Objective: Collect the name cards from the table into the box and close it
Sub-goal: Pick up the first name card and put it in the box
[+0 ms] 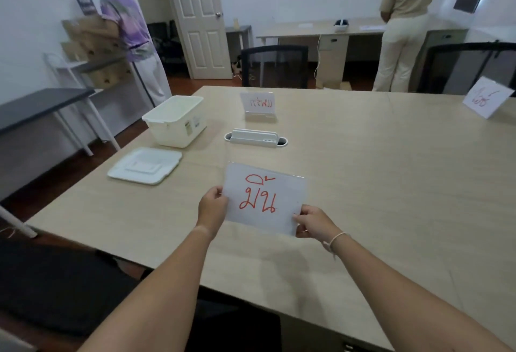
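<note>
A white name card (pixel 265 198) with red handwriting is held up over the near middle of the table. My left hand (pixel 212 206) grips its left edge and my right hand (pixel 312 221) grips its lower right corner. A second name card (pixel 259 103) stands in a clear holder at the far middle. A third name card (pixel 487 97) stands at the far right edge. The white plastic box (pixel 176 121) sits open at the far left, and its lid (pixel 145 166) lies flat on the table in front of it.
A white cable port cover (pixel 255 137) is set into the wooden table (pixel 391 184) between the cards. Black chairs stand at the far side (pixel 275 65) and right (pixel 469 66). Two people stand in the background, left (pixel 128 30) and right (pixel 402 24). A dark chair (pixel 55 281) is at my near left.
</note>
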Action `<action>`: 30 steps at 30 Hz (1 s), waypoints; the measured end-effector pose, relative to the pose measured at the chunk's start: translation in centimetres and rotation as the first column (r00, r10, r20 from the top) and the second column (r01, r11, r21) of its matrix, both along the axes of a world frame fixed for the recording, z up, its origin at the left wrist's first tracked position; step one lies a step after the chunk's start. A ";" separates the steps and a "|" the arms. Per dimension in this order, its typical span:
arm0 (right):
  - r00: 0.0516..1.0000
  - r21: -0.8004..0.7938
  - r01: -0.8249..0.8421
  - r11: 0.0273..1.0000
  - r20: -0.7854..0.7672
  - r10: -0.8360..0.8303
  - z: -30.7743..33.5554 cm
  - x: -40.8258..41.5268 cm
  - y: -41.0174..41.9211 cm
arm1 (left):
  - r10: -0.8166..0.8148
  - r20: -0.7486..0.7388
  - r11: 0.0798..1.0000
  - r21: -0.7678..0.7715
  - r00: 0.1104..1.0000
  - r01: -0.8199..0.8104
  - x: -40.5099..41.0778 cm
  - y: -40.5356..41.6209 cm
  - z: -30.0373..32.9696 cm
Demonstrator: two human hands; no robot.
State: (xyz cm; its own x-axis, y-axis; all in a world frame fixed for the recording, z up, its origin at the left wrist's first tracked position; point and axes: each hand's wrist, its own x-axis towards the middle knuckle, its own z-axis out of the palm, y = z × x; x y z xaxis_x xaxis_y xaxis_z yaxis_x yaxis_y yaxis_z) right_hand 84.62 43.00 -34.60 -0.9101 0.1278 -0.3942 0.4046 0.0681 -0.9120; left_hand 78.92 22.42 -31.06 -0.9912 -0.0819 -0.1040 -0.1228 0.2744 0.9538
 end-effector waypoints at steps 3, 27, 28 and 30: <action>1.000 0.013 0.007 1.000 -0.025 -0.007 0.8 -1.3 -4.1 | 0.014 -0.006 1.000 0.025 1.000 -0.014 -1.9 -3.8 0.7; 0.976 0.109 0.216 0.970 -0.042 -0.212 -0.9 -14.1 -13.7 | 0.150 0.142 0.988 0.017 0.978 -0.154 -9.3 -16.9 -1.0; 0.974 0.133 0.226 0.965 -0.046 -0.222 -1.0 -14.7 -13.6 | 0.147 0.144 0.988 0.019 0.979 -0.151 -9.6 -16.9 -0.9; 0.967 0.192 0.254 0.948 -0.060 -0.247 -1.0 -16.1 -13.5 | 0.156 0.134 0.986 0.034 0.979 -0.162 -10.4 -17.1 -0.7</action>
State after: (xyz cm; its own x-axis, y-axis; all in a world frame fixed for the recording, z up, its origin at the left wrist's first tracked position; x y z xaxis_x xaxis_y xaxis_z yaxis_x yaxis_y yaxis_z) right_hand 68.47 29.48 -35.62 -0.8513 0.4251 -0.3075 0.4003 0.1475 -0.9044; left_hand 68.48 5.35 -31.80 -0.9435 -0.2298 -0.2386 -0.2855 0.1989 0.9375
